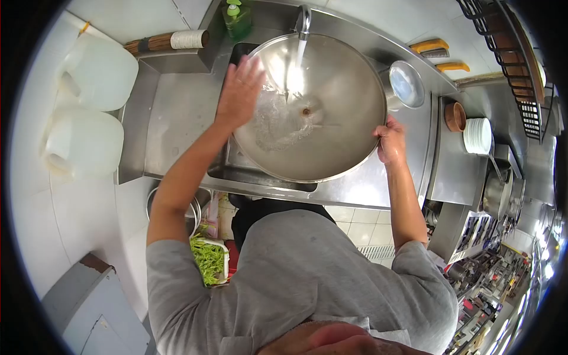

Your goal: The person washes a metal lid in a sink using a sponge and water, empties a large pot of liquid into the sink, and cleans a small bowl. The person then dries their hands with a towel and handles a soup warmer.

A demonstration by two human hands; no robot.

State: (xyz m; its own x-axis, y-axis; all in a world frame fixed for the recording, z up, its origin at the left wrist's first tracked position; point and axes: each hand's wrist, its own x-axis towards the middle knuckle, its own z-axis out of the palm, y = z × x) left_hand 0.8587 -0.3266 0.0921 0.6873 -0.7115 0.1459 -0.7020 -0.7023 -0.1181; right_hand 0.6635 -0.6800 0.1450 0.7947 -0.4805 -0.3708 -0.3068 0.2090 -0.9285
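A large round stainless steel bowl (349,118) sits over the sink, tilted slightly. Water runs into it from the faucet (305,23) and spreads across its left side, with a small brown spot near the middle. My left hand (241,92) is at the bowl's upper left rim, slightly blurred, fingers stretched out and holding nothing; I cannot tell if it touches the rim. On the right, my right hand (390,140) grips the bowl's edge, fingers partly hidden behind it.
A green soap bottle (237,21) stands behind the sink, left of which lies a bamboo brush (160,44). Two plastic jugs (89,139) are at left. A metal container (404,86), orange-handled knives (431,46) and stacked white plates (477,136) are at right. Greens (207,260) sit below.
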